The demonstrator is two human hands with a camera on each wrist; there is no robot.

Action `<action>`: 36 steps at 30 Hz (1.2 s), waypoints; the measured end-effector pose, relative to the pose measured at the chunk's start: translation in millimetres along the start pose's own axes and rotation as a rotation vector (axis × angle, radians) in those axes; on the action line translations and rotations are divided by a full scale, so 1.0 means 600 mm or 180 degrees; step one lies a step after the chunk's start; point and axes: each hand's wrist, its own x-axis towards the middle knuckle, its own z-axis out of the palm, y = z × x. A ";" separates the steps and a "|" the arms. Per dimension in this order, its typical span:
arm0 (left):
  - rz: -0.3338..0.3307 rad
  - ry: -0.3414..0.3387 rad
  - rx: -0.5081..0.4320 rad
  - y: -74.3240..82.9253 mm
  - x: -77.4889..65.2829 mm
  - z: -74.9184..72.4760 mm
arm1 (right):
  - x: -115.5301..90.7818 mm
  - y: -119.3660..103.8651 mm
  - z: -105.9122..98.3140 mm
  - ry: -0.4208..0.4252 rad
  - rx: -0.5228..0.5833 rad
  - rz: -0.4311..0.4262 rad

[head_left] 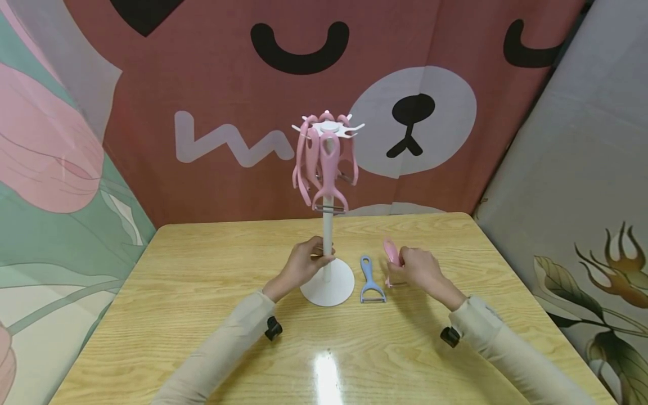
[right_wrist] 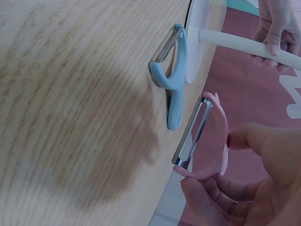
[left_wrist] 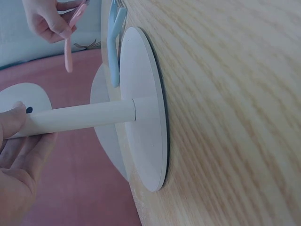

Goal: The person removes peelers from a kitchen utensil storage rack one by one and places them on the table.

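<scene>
My left hand (head_left: 302, 261) grips the white post (left_wrist: 80, 117) of an upright stand, low down, just above its round white base (head_left: 328, 292). Several pink peelers (head_left: 330, 160) hang from the hooks at the stand's top. Between thumb and fingers, my right hand (head_left: 420, 267) holds another pink peeler (right_wrist: 221, 136) by the part near its head; in the right wrist view its metal blade faces the table and it looks raised off the surface. A blue peeler (head_left: 369, 281) lies on the table between the base and my right hand, blade end toward me.
The wooden table (head_left: 212, 326) carries the stand and peelers. Behind its far edge hangs a red cloth (head_left: 228, 185) with a cartoon face. Patterned cloths (head_left: 572, 185) flank both sides. White hooks (head_left: 354, 128) without peelers stick out at the stand's right.
</scene>
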 end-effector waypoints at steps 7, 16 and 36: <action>0.0013 0.0002 -0.0001 0.000 0.000 0.000 | 0.001 0.007 0.008 -0.0148 -0.0032 0.0086; 0.0055 0.0005 -0.0007 0.001 0.001 -0.001 | -0.001 0.009 0.013 -0.0327 -0.0023 0.0201; 0.0183 0.0061 0.0008 -0.009 -0.001 0.004 | -0.001 0.029 0.039 -0.0499 -0.0045 0.0319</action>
